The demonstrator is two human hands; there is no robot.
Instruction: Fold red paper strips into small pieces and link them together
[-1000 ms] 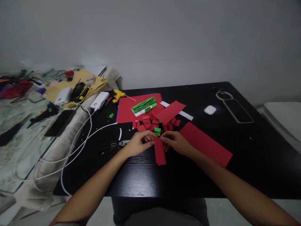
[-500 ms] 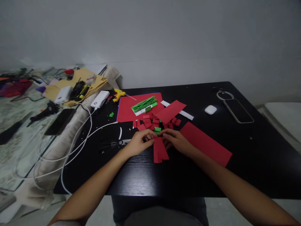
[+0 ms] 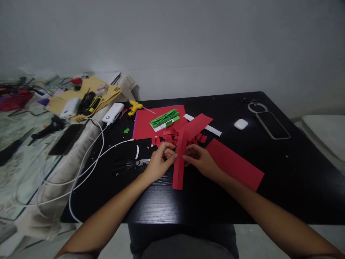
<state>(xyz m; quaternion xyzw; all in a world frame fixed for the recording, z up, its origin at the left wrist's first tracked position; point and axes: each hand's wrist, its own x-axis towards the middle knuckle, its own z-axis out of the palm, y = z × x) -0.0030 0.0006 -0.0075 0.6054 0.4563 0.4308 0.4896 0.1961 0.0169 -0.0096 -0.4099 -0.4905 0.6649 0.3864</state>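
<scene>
A long red paper strip (image 3: pixel 179 169) with a lengthwise crease stands between my hands, over the table's front middle. My left hand (image 3: pixel 161 158) pinches its left edge between thumb and fingers. From the other side, my right hand (image 3: pixel 201 158) grips its right edge, fingertips partly hidden behind it. Just beyond lie several small folded red paper pieces (image 3: pixel 167 136), partly covered by the strip. A wider red paper piece (image 3: pixel 199 126) rests behind them, across a white paper strip (image 3: pixel 215 131). Beside my right forearm is a large red paper rectangle (image 3: pixel 237 165).
Scissors (image 3: pixel 130 163) lie left of my left hand. Green folded paper (image 3: pixel 165 118) sits on a red sheet (image 3: pixel 142 126), near a yellow glue gun (image 3: pixel 134 107). White cables (image 3: pixel 101 154) cross the left edge. A phone (image 3: pixel 272 125) and white earbud case (image 3: pixel 240 124) are at right.
The red paper between my hands, folded over with its ends down toward me, is now opened out into one long strip reaching away from me. Both hands keep hold of it.
</scene>
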